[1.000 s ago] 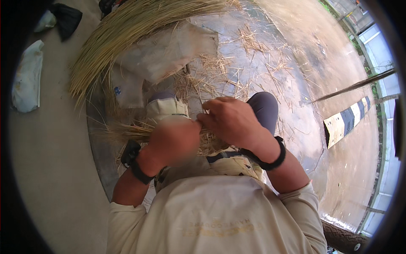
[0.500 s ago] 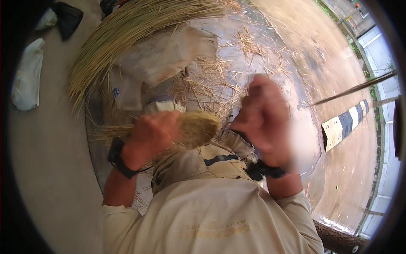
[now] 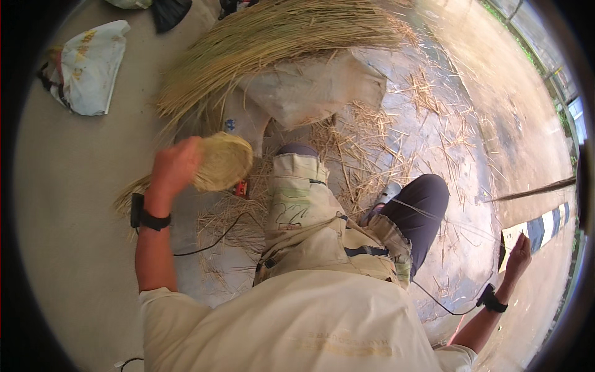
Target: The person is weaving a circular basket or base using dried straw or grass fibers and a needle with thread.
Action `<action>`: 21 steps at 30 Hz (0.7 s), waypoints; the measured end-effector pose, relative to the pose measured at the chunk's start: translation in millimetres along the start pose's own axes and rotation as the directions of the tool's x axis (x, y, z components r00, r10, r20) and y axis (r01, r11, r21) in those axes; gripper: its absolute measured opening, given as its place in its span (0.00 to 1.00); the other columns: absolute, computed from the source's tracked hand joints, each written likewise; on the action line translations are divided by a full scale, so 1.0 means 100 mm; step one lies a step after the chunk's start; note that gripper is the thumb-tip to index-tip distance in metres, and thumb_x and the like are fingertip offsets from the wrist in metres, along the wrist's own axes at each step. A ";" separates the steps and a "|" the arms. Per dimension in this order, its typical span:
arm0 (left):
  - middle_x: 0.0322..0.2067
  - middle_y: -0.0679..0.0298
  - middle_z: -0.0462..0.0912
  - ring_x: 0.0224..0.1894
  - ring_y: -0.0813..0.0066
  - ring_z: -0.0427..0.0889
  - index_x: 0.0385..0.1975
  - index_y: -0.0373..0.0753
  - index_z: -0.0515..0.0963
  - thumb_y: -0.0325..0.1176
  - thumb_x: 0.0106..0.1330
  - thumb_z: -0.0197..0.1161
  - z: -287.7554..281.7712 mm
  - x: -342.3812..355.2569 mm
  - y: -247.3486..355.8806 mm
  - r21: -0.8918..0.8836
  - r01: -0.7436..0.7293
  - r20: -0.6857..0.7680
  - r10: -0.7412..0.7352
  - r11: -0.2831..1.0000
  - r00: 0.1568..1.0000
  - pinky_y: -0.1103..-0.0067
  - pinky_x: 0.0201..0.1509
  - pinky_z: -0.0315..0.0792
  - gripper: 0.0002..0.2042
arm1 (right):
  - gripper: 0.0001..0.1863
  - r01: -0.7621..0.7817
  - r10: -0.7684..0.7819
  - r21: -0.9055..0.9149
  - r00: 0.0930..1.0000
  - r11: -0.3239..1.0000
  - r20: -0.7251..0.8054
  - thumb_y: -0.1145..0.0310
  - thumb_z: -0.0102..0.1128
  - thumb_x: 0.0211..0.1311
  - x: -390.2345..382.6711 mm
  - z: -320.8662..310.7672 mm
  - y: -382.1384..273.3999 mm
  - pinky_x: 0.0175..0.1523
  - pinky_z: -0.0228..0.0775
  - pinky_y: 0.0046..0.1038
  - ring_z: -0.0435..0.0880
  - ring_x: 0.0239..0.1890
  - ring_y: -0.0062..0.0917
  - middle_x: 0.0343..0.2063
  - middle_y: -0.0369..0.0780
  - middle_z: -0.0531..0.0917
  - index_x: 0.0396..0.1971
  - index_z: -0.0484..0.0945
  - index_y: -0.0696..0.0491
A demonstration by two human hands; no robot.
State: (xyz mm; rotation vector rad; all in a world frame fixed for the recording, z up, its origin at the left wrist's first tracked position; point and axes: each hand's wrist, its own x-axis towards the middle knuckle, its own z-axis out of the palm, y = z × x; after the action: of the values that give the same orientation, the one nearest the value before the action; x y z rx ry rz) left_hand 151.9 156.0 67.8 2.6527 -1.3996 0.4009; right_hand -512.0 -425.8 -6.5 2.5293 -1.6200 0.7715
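My left hand (image 3: 176, 166) is closed around a tight bundle of straw (image 3: 224, 162). The bundle's broad, rounded end faces right, while thin loose stalks trail out to the left below the fist. Far out to the right, my right hand (image 3: 519, 254) is closed with its fingers pinched on thin pale string (image 3: 446, 223). Those strands run leftward over my dark-clad knee and fade from sight above my lap. Whether they reach the bundle cannot be made out. A tan apron (image 3: 304, 204) covers my lap and one thigh.
A heap of long straw (image 3: 279, 49) lies at the far side beside a crumpled pale plastic sheet (image 3: 319, 87). Broken stalks (image 3: 353, 139) litter the ground sheet. A white sack (image 3: 93, 65) lies far left; a striped black-and-cream board (image 3: 536, 229) is at right.
My right hand has swung far out to the right, away from the bundle, and string now stretches from it. The left hand has shifted left with the bundle. The view has moved, showing more of my legs.
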 end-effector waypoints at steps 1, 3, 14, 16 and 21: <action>0.34 0.50 0.87 0.35 0.43 0.86 0.44 0.37 0.78 0.31 0.68 0.64 0.01 -0.01 0.08 -0.019 -0.034 0.019 0.035 0.999 0.999 0.56 0.36 0.80 0.09 | 0.14 -0.038 0.038 -0.009 0.997 0.999 0.060 0.62 0.53 0.81 -0.01 0.08 0.15 0.35 0.73 0.36 0.79 0.27 0.30 0.25 0.44 0.82 0.48 0.84 0.55; 0.33 0.50 0.86 0.34 0.44 0.86 0.45 0.38 0.79 0.31 0.68 0.64 0.04 0.00 0.31 -0.088 -0.075 0.047 0.079 0.993 0.996 0.57 0.35 0.80 0.09 | 0.16 -0.108 0.116 -0.057 0.978 0.993 0.173 0.60 0.52 0.82 -0.01 0.11 0.32 0.36 0.72 0.36 0.79 0.28 0.28 0.24 0.44 0.81 0.49 0.84 0.56; 0.32 0.51 0.88 0.34 0.47 0.88 0.54 0.41 0.81 0.26 0.60 0.71 0.21 0.39 2.13 -0.626 -0.277 0.074 0.410 0.728 0.909 0.60 0.35 0.81 0.20 | 0.23 0.123 -0.737 0.969 0.672 0.214 0.077 0.64 0.55 0.78 -0.50 0.05 -3.58 0.69 0.71 0.35 0.81 0.64 0.43 0.61 0.51 0.83 0.64 0.76 0.63; 0.34 0.50 0.88 0.35 0.48 0.89 0.57 0.42 0.81 0.25 0.60 0.71 0.21 0.46 2.24 -0.660 -0.328 0.021 0.454 0.675 0.891 0.61 0.36 0.82 0.22 | 0.25 -0.088 -0.797 0.969 0.554 0.233 0.242 0.62 0.59 0.77 -0.55 0.45 -3.93 0.68 0.70 0.33 0.80 0.64 0.38 0.61 0.50 0.82 0.66 0.74 0.63; 0.39 0.49 0.89 0.38 0.48 0.90 0.58 0.41 0.80 0.25 0.62 0.70 0.37 0.40 2.18 -0.676 -0.323 0.013 0.450 0.662 0.893 0.63 0.39 0.84 0.23 | 0.23 -0.315 -0.792 0.813 0.228 0.490 0.566 0.59 0.58 0.79 -0.47 0.72 -3.37 0.58 0.77 0.29 0.85 0.51 0.25 0.54 0.47 0.86 0.59 0.80 0.63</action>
State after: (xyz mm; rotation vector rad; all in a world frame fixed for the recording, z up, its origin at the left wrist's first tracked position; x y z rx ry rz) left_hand 0.9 -7.9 38.9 1.8325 -1.7524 -0.2897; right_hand -209.3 -254.2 -13.7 4.4602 -0.4023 -0.4959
